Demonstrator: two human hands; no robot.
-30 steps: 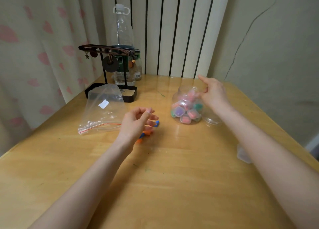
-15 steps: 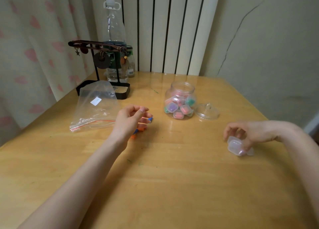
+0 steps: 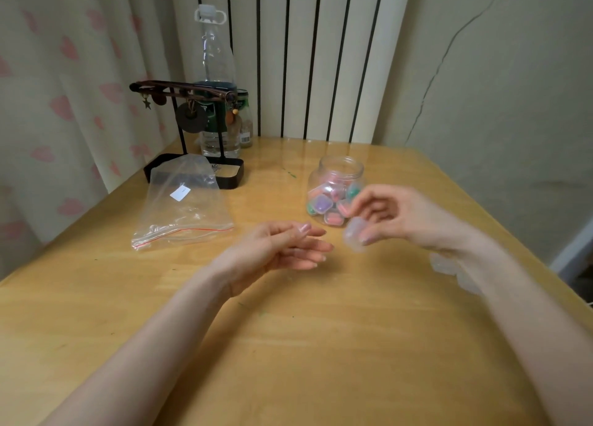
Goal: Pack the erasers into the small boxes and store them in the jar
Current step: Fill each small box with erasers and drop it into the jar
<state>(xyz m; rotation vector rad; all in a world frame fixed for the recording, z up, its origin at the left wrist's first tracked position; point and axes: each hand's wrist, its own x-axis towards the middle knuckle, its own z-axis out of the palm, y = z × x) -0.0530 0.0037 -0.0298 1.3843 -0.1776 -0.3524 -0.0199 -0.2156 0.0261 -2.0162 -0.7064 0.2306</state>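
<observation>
Lighting: soft, warm, moderately dim indoor light; no hard shadows. Faint diffuse shadow under the left hand (image 3: 272,252) on the table (image 3: 288,361). Broad pale sheen on the table centre and at its far edge near the jar (image 3: 335,191). Motion blur: right hand (image 3: 394,215) and the clear small box (image 3: 354,234) it grips are smeared; blurred clear shapes at right. Wide-angle bending at frame edges; curtain (image 3: 48,104), upper left, soft.
</observation>
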